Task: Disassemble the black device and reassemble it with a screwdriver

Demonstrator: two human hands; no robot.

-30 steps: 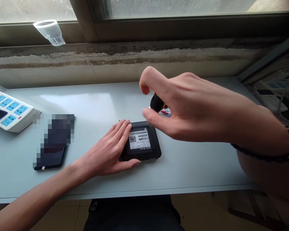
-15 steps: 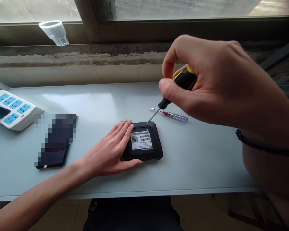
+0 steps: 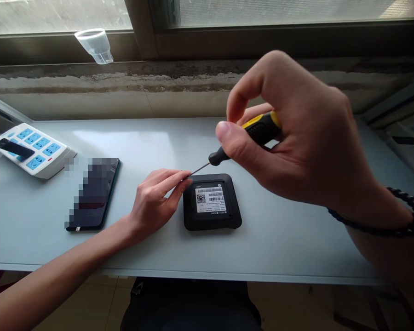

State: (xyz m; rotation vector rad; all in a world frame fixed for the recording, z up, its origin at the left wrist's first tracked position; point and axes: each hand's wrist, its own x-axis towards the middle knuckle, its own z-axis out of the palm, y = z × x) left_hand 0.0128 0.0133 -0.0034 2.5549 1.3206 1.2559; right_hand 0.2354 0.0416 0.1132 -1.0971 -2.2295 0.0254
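Your R hand (image 3: 293, 147) clamps the yellow-black screwdriver (image 3: 262, 128), shaft angled down-left at the pinched fingertips (image 3: 179, 178) of your L hand (image 3: 152, 204); can't tell if they hold anything. Hands apart, tip just beside them. Black sq. device (image 3: 212, 221) lies on desk (image 3: 279, 248), just right of L hand, label up.

Yellow-and-black screwdriver handle (image 3: 262, 130), black box (image 3: 232, 216), its label (image 3: 210, 200) seemingly white.

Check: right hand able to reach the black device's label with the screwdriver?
Probably yes: the right hand holds the screwdriver close above the device, and the left fingertips sit at its corner, off the label.
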